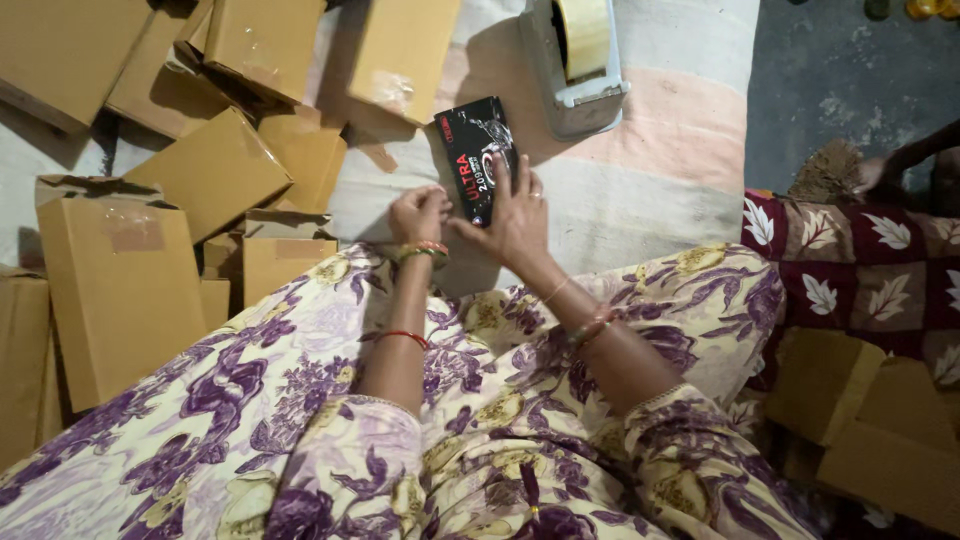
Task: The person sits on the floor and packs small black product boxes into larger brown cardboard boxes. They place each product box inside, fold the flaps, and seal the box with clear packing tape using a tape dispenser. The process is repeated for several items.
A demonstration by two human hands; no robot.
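Nearest to us is our lap, covered in cream cloth [330, 400] with purple flowers, both forearms reaching out over it. Far left, a heap of plain brown cardboard boxes [120, 270] lies on the pale floor mat [640, 190], some flat, some tilted against each other, a few sealed with clear tape. Moving right, our left hand [418, 215] is curled into a loose fist, its knuckles against the lower left edge of a small black box [477, 160] with red and white print; we cannot tell whether its fingers actually grip the box. Bangles circle that wrist. Our right hand [515, 220] lies open and flat, fingers spread on top of the black box, pressing it onto the mat. The box sits just beyond our knees, tilted slightly. Behind it stands a grey tape dispenser [575, 60] holding a roll of clear tape. Further right, a dark red quilt [860, 270] with white leaf shapes lies by bare grey floor, with more brown boxes [870, 420] at its near edge.
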